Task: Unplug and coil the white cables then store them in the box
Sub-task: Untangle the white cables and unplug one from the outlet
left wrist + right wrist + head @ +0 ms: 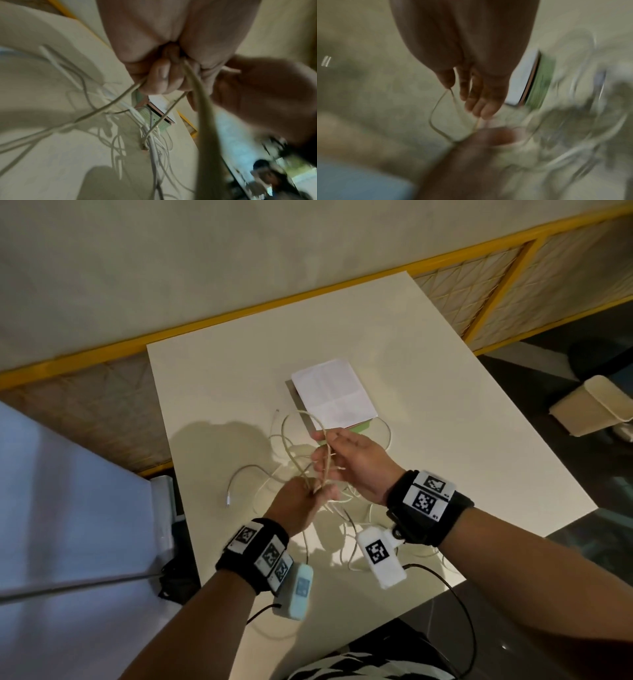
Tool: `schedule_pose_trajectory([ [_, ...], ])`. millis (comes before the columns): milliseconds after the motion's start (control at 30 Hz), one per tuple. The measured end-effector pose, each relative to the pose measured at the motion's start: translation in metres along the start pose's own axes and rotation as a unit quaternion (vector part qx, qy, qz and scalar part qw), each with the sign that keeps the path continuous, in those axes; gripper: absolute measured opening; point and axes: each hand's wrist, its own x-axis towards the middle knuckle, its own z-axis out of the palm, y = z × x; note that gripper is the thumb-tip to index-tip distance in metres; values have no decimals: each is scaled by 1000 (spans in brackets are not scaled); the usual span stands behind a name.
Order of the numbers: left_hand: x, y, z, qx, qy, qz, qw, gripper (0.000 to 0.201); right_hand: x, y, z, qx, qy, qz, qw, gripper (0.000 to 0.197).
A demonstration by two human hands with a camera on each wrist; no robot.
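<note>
A tangle of white cables [274,474] lies on the white table [445,405], in front of a green box [359,429] covered by a white sheet [334,395]. Above the tangle my left hand [317,491] grips several strands of one white cable in its curled fingers [163,81]. Just above it, my right hand [320,448] pinches the same cable, which rises in a loop [286,422] between the two hands. The right wrist view is blurred but shows that cable loop [435,121] running from my right fingers [471,94]. One plug end [227,501] lies free at the left.
A yellow-framed mesh partition [479,285] runs behind the table. A cream bin [592,409] stands on the dark floor at the right. A pale blue-white surface [68,508] sits close on the left. Black leads [459,601] trail from my wrist cameras over the table's near edge.
</note>
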Motion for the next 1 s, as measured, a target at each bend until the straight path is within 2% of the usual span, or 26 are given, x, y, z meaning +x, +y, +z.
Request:
schedule_pose_trajectory([
  [67,2,-11,-2,-132,60,-43,989,34,-2,15,-12,-211,34,-33,976,14],
  [133,0,-15,-7,-261,95,-77,957,39,-8,47,-19,-373,-22,-7,927,14],
  [167,0,-15,-10,-304,93,-78,945,41,-11,64,-18,-420,-56,10,906,18],
  [200,-2,-11,-12,-340,83,-71,934,42,-12,81,-18,-448,-68,12,891,24],
  [300,-5,0,-26,-420,72,-41,904,47,-3,108,-24,-505,-27,-2,862,44],
  [400,-8,8,-54,-488,82,-28,869,47,4,111,-39,-569,-20,25,822,56],
  [467,-7,7,-69,-532,81,-25,843,44,5,110,-42,-587,-6,6,809,62],
  [533,-8,7,-70,-542,72,-33,837,44,3,105,-32,-564,-35,-34,825,71],
  [600,-10,6,-61,-547,59,-39,834,46,1,102,-15,-504,-71,-73,858,76],
  [700,-12,6,-48,-551,45,-52,831,42,-1,97,9,-404,-69,-114,905,52],
  [767,-14,4,-48,-543,45,-67,836,40,-2,89,16,-363,-65,-119,922,36],
  [867,-20,-2,-56,-484,63,-94,868,39,-11,70,19,-322,-75,-94,939,13],
  [933,-25,-8,-62,-449,72,-101,885,38,-18,60,14,-295,-78,-108,946,9],
  [1000,-29,-15,-65,-433,83,-104,891,36,-27,54,8,-300,-56,-142,942,13],
])
